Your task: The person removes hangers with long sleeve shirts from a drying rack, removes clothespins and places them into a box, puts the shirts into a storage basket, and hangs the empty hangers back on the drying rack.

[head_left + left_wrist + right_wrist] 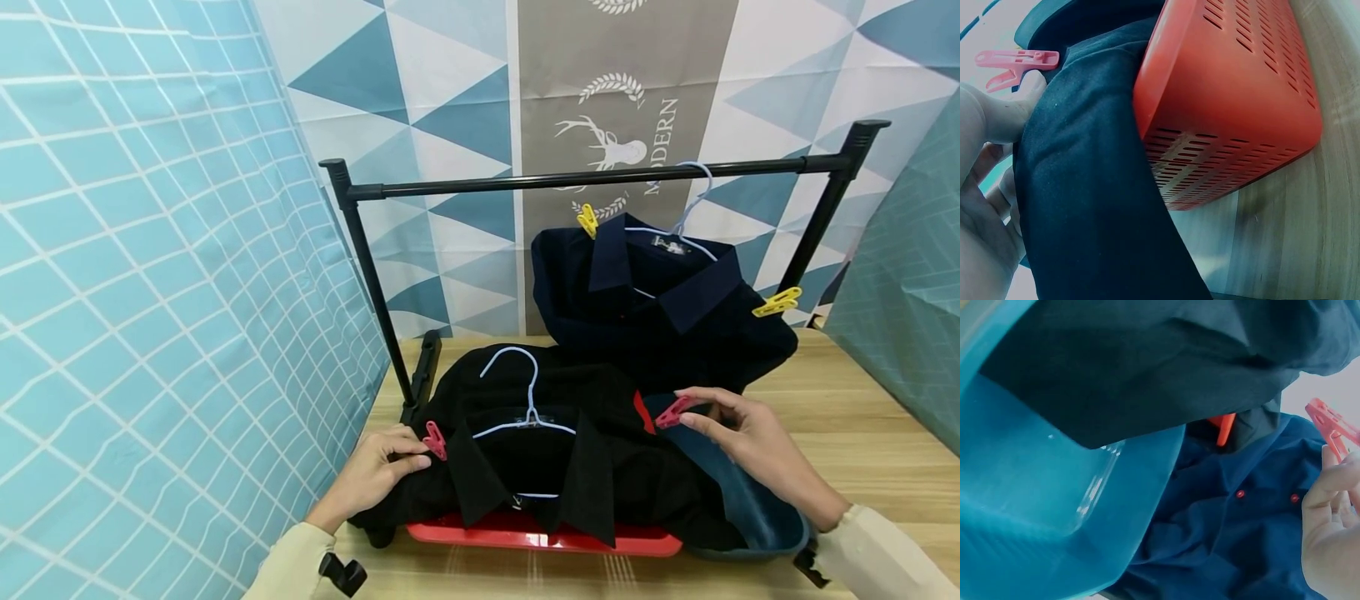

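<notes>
A black collared shirt (637, 467) lies spread in front of me with a pale blue hanger (531, 400) inside its neck, the hook standing up loose. My left hand (378, 471) pinches the shirt's left shoulder, thumb on top and fingers beneath the cloth. Right beside that thumb, a pink clothespin (1019, 60) sits on the shoulder. My right hand (738, 437) holds another pink clothespin (675, 412) between thumb and fingertips, just off the shirt's right shoulder. The right wrist view shows this second clothespin (1333, 425) apart from the cloth.
Under the shirt is a red basket (1229, 94), with a blue basin (772, 517) to its right. Behind, a black rail (525, 182) carries a navy shirt (675, 292) on a hanger, with yellow clothespins (777, 302) at its shoulders. A tiled-pattern sheet (150, 292) hangs close on the left.
</notes>
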A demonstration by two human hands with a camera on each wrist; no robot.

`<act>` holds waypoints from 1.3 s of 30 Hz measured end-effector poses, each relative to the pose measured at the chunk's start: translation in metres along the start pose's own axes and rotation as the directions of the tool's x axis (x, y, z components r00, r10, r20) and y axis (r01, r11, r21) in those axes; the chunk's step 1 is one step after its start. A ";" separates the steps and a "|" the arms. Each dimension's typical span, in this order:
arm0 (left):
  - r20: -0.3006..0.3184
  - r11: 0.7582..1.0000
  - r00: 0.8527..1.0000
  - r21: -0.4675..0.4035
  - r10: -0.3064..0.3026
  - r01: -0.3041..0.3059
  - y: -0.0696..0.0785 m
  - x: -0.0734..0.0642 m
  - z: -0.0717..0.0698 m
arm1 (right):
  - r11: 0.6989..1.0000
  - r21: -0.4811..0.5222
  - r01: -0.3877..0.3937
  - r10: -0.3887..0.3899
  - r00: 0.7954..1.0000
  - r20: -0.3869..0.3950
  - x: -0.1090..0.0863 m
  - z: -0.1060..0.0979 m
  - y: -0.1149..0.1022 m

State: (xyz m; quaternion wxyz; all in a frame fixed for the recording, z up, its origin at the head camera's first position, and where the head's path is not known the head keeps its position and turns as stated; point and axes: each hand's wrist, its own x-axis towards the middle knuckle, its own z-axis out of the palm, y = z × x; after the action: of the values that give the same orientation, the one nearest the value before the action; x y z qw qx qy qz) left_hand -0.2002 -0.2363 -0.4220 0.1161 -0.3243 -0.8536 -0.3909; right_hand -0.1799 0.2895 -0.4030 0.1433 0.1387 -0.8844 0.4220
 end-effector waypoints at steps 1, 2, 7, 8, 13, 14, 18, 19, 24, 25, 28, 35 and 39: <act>0.001 1.000 1.000 0.000 -0.001 0.001 0.000 0.000 0.000 | 1.000 -0.004 -0.007 0.007 1.000 -0.003 0.000 0.000 0.002; 0.003 1.000 1.000 0.000 -0.001 0.001 0.000 0.000 0.000 | 1.000 -0.010 -0.010 0.010 1.000 -0.006 0.000 0.000 0.004; 0.013 1.000 1.000 0.000 -0.014 0.014 0.001 -0.001 0.000 | 0.999 -0.032 -0.020 0.020 1.000 -0.017 -0.001 -0.001 0.012; 0.014 1.000 1.000 -0.001 -0.016 0.016 0.001 -0.001 0.000 | 0.999 -0.039 -0.019 0.018 1.000 -0.019 -0.001 0.000 0.013; 0.011 1.000 1.000 0.000 -0.011 0.011 0.001 -0.001 0.000 | 0.998 -0.064 -0.021 0.020 0.999 -0.025 -0.001 -0.001 0.018; 0.009 1.000 1.000 0.000 -0.008 0.008 0.001 -0.001 0.000 | 0.998 -0.066 -0.024 0.022 0.999 -0.023 -0.001 -0.002 0.018; 0.002 1.000 1.000 0.000 0.002 -0.002 0.000 -0.001 0.001 | 0.997 -0.075 -0.035 0.033 0.999 -0.021 -0.002 -0.004 0.022; 0.000 1.000 1.000 0.000 0.004 -0.004 0.000 -0.002 0.001 | 0.996 -0.076 -0.036 0.035 0.999 -0.020 -0.002 -0.004 0.023; -0.002 1.000 1.000 0.003 0.008 -0.008 0.001 -0.001 0.001 | 0.995 -0.088 -0.038 0.036 0.999 -0.020 -0.003 -0.005 0.029; -0.002 1.000 1.000 0.004 0.006 -0.006 0.001 -0.001 0.001 | 0.995 -0.089 -0.040 0.038 0.999 -0.019 -0.003 -0.006 0.030; -0.001 1.000 1.000 0.006 0.005 -0.005 0.000 -0.001 0.001 | 0.995 -0.088 -0.052 0.051 0.999 -0.012 -0.004 -0.007 0.033; -0.003 1.000 1.000 0.012 0.007 -0.007 0.000 -0.001 0.001 | 0.991 -0.077 -0.111 0.113 0.993 0.016 -0.005 -0.011 0.042; -0.001 1.000 1.000 0.018 0.000 0.001 0.001 -0.001 0.000 | 0.987 -0.071 -0.147 0.149 0.988 0.027 -0.005 -0.012 0.047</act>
State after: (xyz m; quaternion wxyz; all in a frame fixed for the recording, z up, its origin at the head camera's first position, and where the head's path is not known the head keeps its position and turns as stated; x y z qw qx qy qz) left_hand -0.1989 -0.2359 -0.4221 0.1193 -0.3228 -0.8571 -0.3834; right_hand -0.1910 0.3282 -0.4305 0.1019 0.0746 -0.9085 0.3984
